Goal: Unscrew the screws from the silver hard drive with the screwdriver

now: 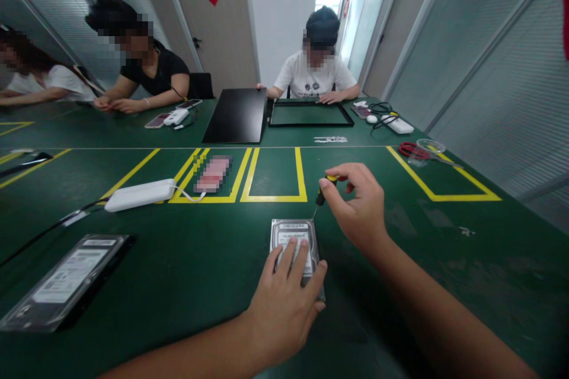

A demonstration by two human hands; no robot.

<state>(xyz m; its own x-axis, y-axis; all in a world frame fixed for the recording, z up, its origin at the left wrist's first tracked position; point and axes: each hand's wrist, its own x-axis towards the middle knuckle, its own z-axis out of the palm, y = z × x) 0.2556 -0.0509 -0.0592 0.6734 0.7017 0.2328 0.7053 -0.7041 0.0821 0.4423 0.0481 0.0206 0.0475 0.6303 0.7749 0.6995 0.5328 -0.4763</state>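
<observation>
A silver hard drive with a white label lies on the green table in front of me. My left hand is spread over its lower part, with fingers on the label and the thumb and index finger by its right edge, steadying it. Between the thumb and fingers of my right hand is a small screwdriver with a black and yellow handle. Its thin shaft slants down to the drive's far right corner; whether the tip sits in a screw is too small to tell.
Another hard drive, apparently in a clear bag, lies left. Beyond are a white power bank with cables, a pink phone, red-handled scissors and yellow tape outlines. Across the table a person handles a black panel and frame.
</observation>
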